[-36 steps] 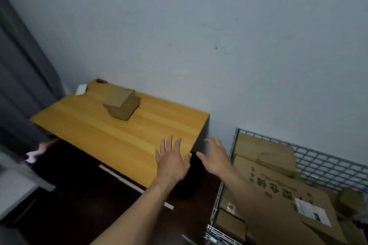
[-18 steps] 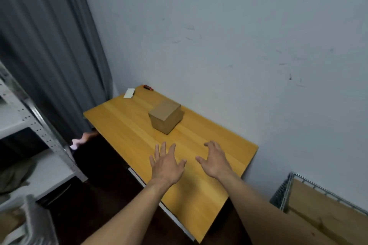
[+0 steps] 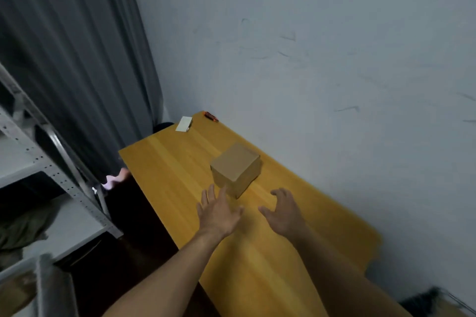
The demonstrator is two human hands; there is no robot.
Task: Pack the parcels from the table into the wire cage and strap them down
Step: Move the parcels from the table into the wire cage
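left hand [image 3: 219,211] and right hand [image 3: 283,213] are getting closer to the box [image 3: 235,168] on the tabletop [image 3: 167,162], both spread and empty, so pickup's next

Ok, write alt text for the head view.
The left hand and right hand, both open, reach toward a small cardboard box on a yellow table by a pale wall. A white card lies at its far corner; a grey curtain hangs left.

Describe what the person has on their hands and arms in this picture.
Nothing worn shows. The left hand and right hand are bare: no gloves, rings or watch visible. Both forearms are uncovered down to the picture's edge, with no sleeve in sight.
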